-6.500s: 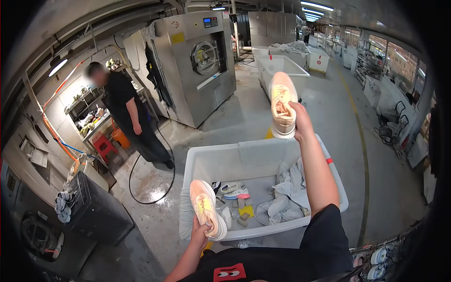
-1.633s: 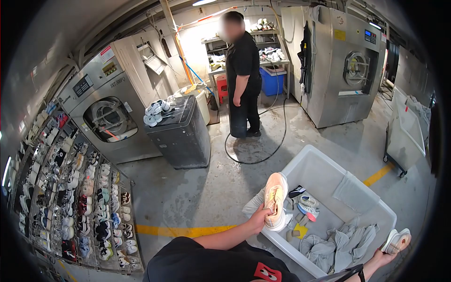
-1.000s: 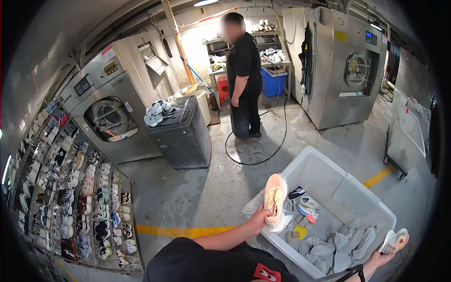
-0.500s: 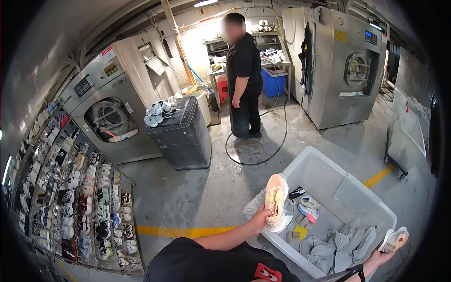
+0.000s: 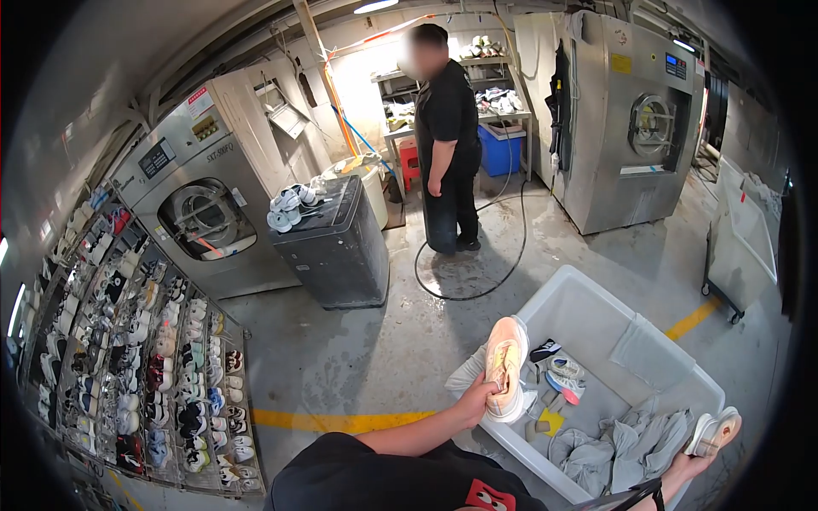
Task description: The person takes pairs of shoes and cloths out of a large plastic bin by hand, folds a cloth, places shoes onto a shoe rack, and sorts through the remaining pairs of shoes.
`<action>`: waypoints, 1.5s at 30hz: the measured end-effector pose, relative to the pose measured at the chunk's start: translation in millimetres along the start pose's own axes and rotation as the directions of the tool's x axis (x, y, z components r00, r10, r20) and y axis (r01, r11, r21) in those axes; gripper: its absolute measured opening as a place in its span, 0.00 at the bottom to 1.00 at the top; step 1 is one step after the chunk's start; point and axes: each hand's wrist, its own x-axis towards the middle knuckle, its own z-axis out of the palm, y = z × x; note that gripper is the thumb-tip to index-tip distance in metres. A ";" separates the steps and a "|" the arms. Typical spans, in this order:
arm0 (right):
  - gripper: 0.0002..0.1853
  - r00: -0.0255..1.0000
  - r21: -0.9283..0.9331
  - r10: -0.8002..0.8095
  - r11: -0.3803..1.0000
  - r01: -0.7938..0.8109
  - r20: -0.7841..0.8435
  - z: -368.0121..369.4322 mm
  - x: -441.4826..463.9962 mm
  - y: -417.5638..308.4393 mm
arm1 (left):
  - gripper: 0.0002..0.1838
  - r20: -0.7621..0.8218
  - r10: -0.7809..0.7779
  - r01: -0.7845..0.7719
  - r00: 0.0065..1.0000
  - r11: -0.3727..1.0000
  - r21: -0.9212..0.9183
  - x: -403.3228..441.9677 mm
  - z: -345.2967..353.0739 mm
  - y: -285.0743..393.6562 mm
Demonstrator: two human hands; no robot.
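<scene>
My left hand (image 5: 475,403) is closed around a peach-coloured sneaker (image 5: 506,362), held upright over the near left rim of a white plastic bin (image 5: 558,289). Its laces and opening face me. Off to the right, my right hand (image 5: 687,467) grips a second sneaker (image 5: 714,432), pale-soled and peach, just outside the bin's right rim. In the bin lie a white-and-blue sneaker (image 5: 565,375) with a pink patch, a dark shoe (image 5: 545,350), a yellow piece (image 5: 551,421) and crumpled grey cloth (image 5: 626,447).
A shoe rack (image 5: 162,392) full of pairs stands at left. A person in black (image 5: 450,145) stands ahead beside a hose (image 5: 477,296) looped on the floor. A dark cabinet (image 5: 336,255) bears several white shoes. Large washing machines (image 5: 609,170) flank the room; a wheeled cart (image 5: 741,247) is at right.
The whole view has shifted slightly, with the surroundings now a little farther right. Both hands keep hold of their sneakers, with little other visible movement.
</scene>
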 end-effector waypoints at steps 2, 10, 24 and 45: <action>0.24 0.998 -0.029 0.030 0.999 -0.032 -0.061 28.2 -24.0 13.2 | 0.38 -0.017 -0.004 0.004 1.000 1.000 -0.020 -2.1 0.5 1.0; 0.21 0.896 -0.255 0.413 0.895 -0.366 0.163 6.5 -90.3 142.1 | 0.40 -0.003 -0.027 0.027 1.000 1.000 -0.014 3.6 -23.5 6.4; 0.22 0.580 -0.477 0.805 0.560 -0.677 0.123 88.5 -311.1 347.2 | 0.39 0.030 -0.076 0.074 0.997 0.995 0.066 28.3 -93.6 103.3; 0.44 0.667 -0.776 0.696 0.564 -0.281 0.265 196.1 -466.5 450.7 | 0.51 0.113 -0.156 0.128 0.981 0.966 0.223 49.2 -184.0 213.8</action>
